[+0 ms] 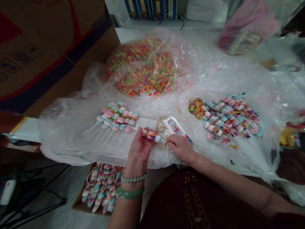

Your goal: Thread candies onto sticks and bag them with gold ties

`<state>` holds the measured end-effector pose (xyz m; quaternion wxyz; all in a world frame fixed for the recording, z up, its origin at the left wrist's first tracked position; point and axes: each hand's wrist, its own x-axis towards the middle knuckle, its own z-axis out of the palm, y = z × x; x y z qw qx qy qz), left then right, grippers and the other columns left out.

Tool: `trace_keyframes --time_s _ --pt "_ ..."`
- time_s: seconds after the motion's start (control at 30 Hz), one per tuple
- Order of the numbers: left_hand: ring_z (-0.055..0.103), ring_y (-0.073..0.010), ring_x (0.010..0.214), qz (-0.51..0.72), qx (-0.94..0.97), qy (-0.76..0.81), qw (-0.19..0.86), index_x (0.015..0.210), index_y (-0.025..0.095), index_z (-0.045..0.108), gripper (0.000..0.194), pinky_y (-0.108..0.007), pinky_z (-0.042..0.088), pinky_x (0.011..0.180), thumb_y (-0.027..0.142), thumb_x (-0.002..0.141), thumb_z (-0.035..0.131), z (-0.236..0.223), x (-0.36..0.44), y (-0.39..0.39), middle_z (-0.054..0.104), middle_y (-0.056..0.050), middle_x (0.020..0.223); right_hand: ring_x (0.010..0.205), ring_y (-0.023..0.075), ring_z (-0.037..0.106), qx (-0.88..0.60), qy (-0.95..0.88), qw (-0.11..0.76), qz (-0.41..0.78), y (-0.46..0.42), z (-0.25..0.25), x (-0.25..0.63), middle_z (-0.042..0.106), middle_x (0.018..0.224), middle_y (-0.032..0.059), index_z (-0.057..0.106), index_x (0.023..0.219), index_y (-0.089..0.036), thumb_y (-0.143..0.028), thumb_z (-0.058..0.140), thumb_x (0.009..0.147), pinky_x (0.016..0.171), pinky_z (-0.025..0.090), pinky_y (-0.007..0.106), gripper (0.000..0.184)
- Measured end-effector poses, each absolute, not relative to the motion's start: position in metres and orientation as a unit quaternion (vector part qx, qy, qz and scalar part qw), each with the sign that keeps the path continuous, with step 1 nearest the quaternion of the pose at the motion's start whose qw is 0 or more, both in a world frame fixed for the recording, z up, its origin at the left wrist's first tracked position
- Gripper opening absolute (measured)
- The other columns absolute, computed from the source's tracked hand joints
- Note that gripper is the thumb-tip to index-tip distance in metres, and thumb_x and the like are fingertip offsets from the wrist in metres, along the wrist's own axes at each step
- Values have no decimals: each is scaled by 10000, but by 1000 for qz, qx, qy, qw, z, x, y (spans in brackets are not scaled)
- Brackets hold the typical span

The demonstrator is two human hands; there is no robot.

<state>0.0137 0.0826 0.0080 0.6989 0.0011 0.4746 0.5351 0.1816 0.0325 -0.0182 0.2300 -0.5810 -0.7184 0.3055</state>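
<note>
My left hand (141, 147) is closed around the candy end of a marshmallow skewer (152, 136), which has pink, white and blue pieces and lies level. Its thin white stick runs to the right, where my right hand (181, 148) pinches it. Gold twist ties (162, 124) lie just behind the skewer, one strip upright near my right fingertips. A white packet (175, 125) with printed pictures and small letters sits beside them. To the left, several marshmallow skewers (118, 116) lie in a pile with their sticks toward me.
A big clear bag (147, 68) of colourful ring candies lies at the back. More wrapped skewers (231, 117) are heaped at right beside loose rings (196, 108). A box of finished-looking skewers (102, 187) stands below the table edge. A large carton (47, 57) blocks the left.
</note>
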Motion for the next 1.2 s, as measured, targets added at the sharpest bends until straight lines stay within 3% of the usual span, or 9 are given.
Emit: trace_keyframes --time_s 0.13,0.27,0.33,0.5,0.6,0.73,0.87,1.0,1.2 --pt "650 -175 650 536 3 488 689 755 118 610 289 -337 562 682 282 936 457 7 20 87 633 -49 652 711 142 528 -545 -790 225 170 28 -17 177 615 762 33 603 774 -171 -164 450 899 648 332 254 198" --pt "621 -136 592 558 43 469 683 750 129 610 285 -273 540 652 246 943 436 6 33 84 604 -20 604 707 149 515 -533 -798 240 146 27 -15 170 606 770 50 603 785 -157 -123 441 881 644 330 264 192" --pt "618 -136 583 557 51 458 691 755 130 613 307 -281 539 669 253 951 410 6 37 80 601 -18 599 721 148 520 -541 -770 265 210 30 -13 168 609 781 43 605 790 -160 -148 448 882 651 337 260 183" --pt "631 -148 603 538 46 441 717 807 128 629 338 -305 545 691 317 959 393 12 38 75 619 -26 627 672 123 513 -561 -563 341 502 40 -6 168 556 667 -32 580 705 -177 -200 497 826 626 357 226 149" --pt "649 -167 642 519 34 448 727 804 118 630 336 -317 552 681 311 957 401 16 29 78 638 -50 658 646 116 494 -552 -526 351 544 41 -6 174 527 630 -45 583 694 -177 -213 513 805 615 350 222 137" --pt "654 -164 664 528 44 473 704 787 123 627 201 -299 554 665 188 914 485 17 21 82 643 -45 685 663 119 503 -588 -611 306 433 39 -9 180 548 637 -33 584 677 -185 -194 502 830 637 340 228 173" --pt "619 -129 611 539 58 467 699 768 124 632 156 -250 539 626 194 881 549 16 34 75 626 -30 657 757 144 554 -562 -724 276 289 36 -8 170 630 791 25 602 787 -183 -186 461 894 695 369 245 177" --pt "588 -106 581 511 22 451 732 776 114 639 221 -207 508 567 255 905 527 15 46 66 625 -39 653 803 155 587 -544 -740 295 265 34 -8 164 657 856 48 603 857 -180 -200 441 927 716 396 248 178" --pt "660 -166 746 529 23 434 729 762 142 625 188 -306 552 726 267 889 562 9 25 75 669 -50 763 775 163 601 -543 -762 254 246 32 -16 179 660 817 52 612 827 -168 -204 438 927 702 398 260 203"
